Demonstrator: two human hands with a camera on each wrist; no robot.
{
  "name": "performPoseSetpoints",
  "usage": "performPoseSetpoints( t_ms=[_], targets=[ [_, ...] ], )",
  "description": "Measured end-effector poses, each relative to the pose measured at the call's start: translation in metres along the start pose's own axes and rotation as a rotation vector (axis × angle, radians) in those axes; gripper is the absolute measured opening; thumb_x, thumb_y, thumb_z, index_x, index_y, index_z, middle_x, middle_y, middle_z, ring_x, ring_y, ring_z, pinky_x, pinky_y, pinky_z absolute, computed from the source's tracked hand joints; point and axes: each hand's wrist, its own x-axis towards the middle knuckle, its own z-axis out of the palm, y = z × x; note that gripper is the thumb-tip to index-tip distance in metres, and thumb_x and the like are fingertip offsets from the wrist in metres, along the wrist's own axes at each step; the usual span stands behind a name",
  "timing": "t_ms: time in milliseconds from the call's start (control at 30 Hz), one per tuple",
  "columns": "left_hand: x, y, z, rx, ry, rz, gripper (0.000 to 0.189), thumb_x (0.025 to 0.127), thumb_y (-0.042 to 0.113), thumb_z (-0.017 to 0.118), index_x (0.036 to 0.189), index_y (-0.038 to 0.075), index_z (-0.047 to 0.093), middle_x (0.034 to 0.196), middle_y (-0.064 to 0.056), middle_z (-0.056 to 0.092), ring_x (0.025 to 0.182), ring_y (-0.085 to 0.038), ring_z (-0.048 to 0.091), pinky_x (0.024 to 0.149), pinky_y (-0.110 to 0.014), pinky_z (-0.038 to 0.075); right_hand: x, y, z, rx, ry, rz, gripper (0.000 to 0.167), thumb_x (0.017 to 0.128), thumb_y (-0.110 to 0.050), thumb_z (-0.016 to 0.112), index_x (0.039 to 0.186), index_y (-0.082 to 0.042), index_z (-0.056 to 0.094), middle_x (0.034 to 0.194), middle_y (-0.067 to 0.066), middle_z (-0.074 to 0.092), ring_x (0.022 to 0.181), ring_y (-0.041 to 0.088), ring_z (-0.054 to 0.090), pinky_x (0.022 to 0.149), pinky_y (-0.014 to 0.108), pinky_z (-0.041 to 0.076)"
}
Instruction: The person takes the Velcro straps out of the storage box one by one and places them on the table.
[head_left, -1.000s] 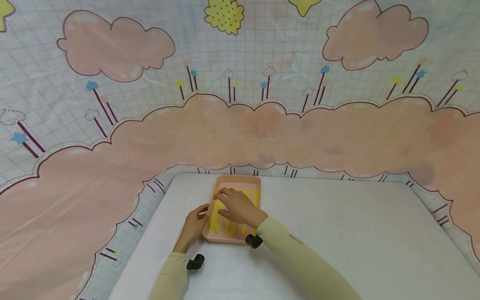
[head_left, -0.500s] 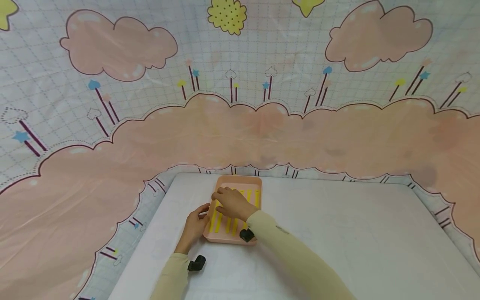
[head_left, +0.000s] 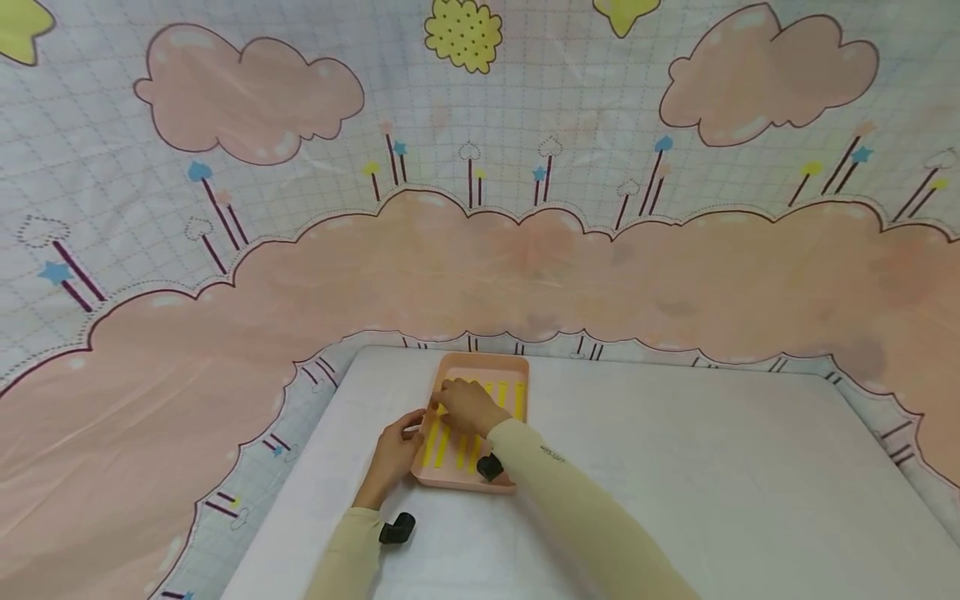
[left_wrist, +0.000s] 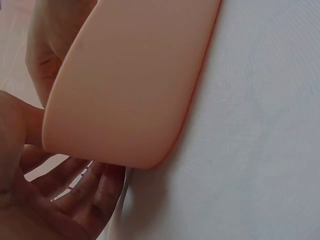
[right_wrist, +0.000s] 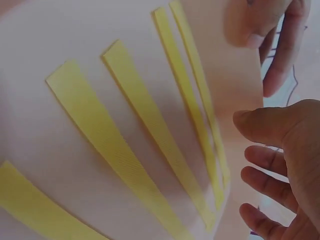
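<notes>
A shallow peach-coloured tray (head_left: 487,361) lies on the table with several flat yellow strips (right_wrist: 100,130) laid lengthwise inside it. At its left side, my left hand (head_left: 392,454) grips the wall. The left wrist view shows the left thumb passing behind the tray's rim (left_wrist: 130,85), with the fingers (left_wrist: 95,195) outside. Over the left half of the tray is my right hand (head_left: 468,407). In the right wrist view its thumb and fingers are apart beside the tray's wall, with nothing seen between them. The right hand and sleeve hide parts of some strips in the head view.
A white cloth-covered table (head_left: 675,475) extends to the right of the tray. Behind it hangs a patterned curtain (head_left: 570,283) with clouds and stars. Small black devices (head_left: 397,528) sit at both wrists.
My right hand has moved slightly left and down toward the tray's left wall, its fingers more bent. The left hand stays at the tray's side. The head view has shifted slightly.
</notes>
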Motion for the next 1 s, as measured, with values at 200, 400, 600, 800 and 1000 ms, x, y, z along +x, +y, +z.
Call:
performPoseSetpoints(
  t_ms=[200,400,600,800,1000],
  targets=[
    [-0.001,-0.002,0.0,-0.032,-0.002,-0.004,0.044,0.092,-0.003,0.054,0.136,0.001,0.057,0.13,-0.024,0.06,0.114,-0.038,0.064,0.092,-0.044,0.055,0.001,0.0,0.008,-0.011,-0.011,-0.006,0.024,0.094,-0.025,0.067,0.117,-0.03,0.07,0.119,-0.003,0.067,0.112,0.018,0.062,0.098,0.042,0.05],
    [-0.001,-0.003,0.0,-0.071,-0.015,-0.033,0.045,0.093,-0.001,0.056,0.137,0.003,0.055,0.132,-0.023,0.059,0.115,-0.036,0.063,0.092,-0.042,0.055,0.0,0.001,0.016,0.009,-0.015,0.021,0.028,0.094,-0.024,0.066,0.121,-0.033,0.068,0.123,-0.004,0.065,0.118,0.019,0.057,0.102,0.047,0.043],
    [0.0,-0.005,0.0,-0.073,-0.025,-0.053,0.045,0.093,-0.001,0.056,0.138,0.005,0.055,0.134,-0.021,0.058,0.116,-0.034,0.062,0.093,-0.041,0.055,-0.002,0.002,0.017,-0.006,-0.038,0.025,0.026,0.096,-0.026,0.062,0.119,-0.035,0.07,0.12,-0.004,0.065,0.116,0.02,0.056,0.101,0.047,0.043],
    [-0.001,-0.003,0.0,-0.068,-0.024,-0.052,0.045,0.093,-0.001,0.055,0.138,0.005,0.055,0.135,-0.022,0.058,0.116,-0.035,0.062,0.092,-0.041,0.055,-0.004,0.002,0.015,-0.009,-0.06,0.028,0.024,0.097,-0.028,0.061,0.117,-0.035,0.071,0.12,-0.003,0.065,0.116,0.021,0.055,0.102,0.049,0.042],
    [-0.003,0.0,0.0,-0.067,-0.014,-0.053,0.045,0.093,-0.002,0.054,0.138,0.004,0.055,0.134,-0.022,0.058,0.116,-0.036,0.062,0.093,-0.042,0.055,-0.001,0.004,0.015,-0.001,-0.034,-0.018,0.022,0.094,-0.025,0.065,0.114,-0.034,0.072,0.118,-0.006,0.066,0.113,0.018,0.057,0.098,0.045,0.045]
  ],
)
